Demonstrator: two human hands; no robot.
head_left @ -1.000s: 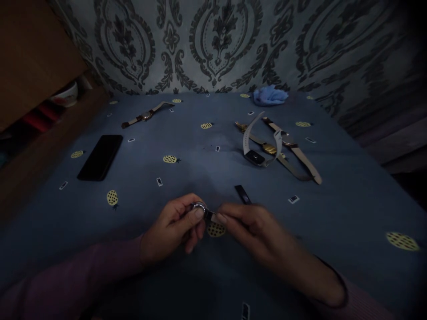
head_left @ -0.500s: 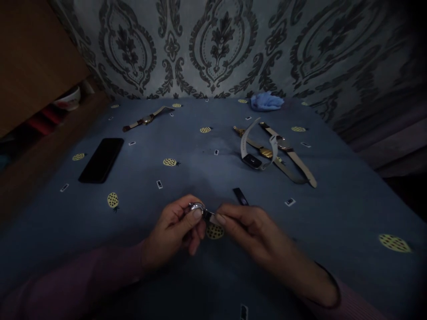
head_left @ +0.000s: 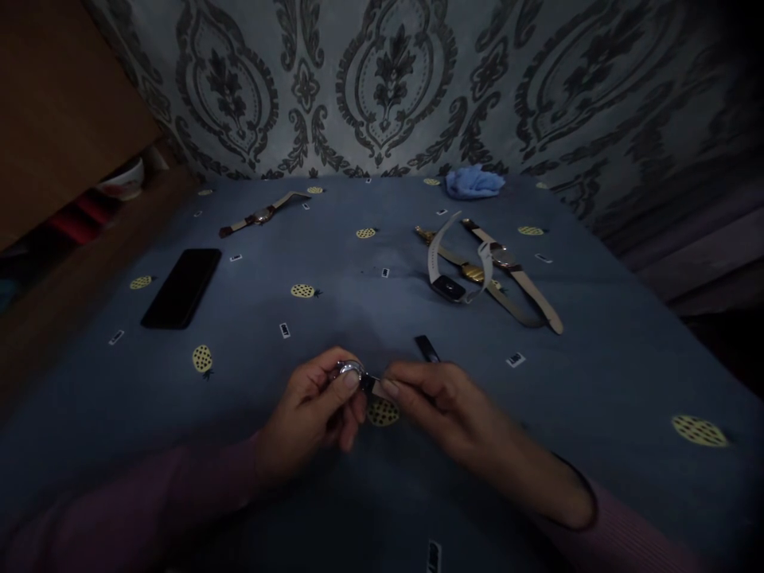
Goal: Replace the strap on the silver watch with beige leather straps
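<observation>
Between the thumb and fingers of my left hand [head_left: 316, 410] is a small silver wristwatch [head_left: 351, 369], its round case tilted up. Close on its right, my right hand [head_left: 442, 402] is closed in a pinch on the watch strap [head_left: 377, 388], dark near the case and pale beyond. A thin bright line runs along the strap's upper edge into the right fingertips; whether it is a tool is too small to tell. A separate black strap piece [head_left: 426, 348] lies on the cloth just behind my right hand, partly hidden by it.
Beyond my right hand lie a white-banded smartwatch [head_left: 447, 288], a gold watch [head_left: 473, 273] and a pale-strapped watch [head_left: 503, 256]. A blue crumpled cloth [head_left: 474, 182] is at the back. On the left are a black phone [head_left: 182, 288] and another watch [head_left: 263, 215].
Both hands keep their hold on the watch and strap. My right hand and forearm have shifted very slightly to the left and up; the view has moved a little too.
</observation>
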